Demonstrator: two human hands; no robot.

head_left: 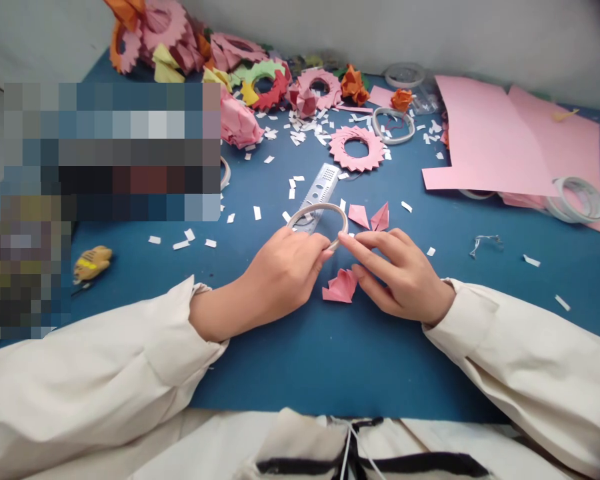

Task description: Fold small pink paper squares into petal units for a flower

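My left hand (290, 267) is closed around the near side of a narrow roll of tape (317, 208), held tilted above the table. The index fingertip of my right hand (400, 273) touches the roll's right edge; its other fingers are bent and apart. Just below the fingers lies a folded piece of pink paper (340, 287). Two more folded pink paper pieces (370, 217) rest beyond my right hand. Behind the roll lies a clear ruler (323, 183), partly covered by it. A pink folded-paper ring (356, 149) sits farther back.
Small white paper strips (300, 137) are scattered over the blue table (350, 373). Paper rings and flowers (165, 33) crowd the back left. Large pink sheets (490, 133) lie at right with clear tape rolls (577, 200). A yellow toy-like object (93, 263) lies at left beside a blurred area.
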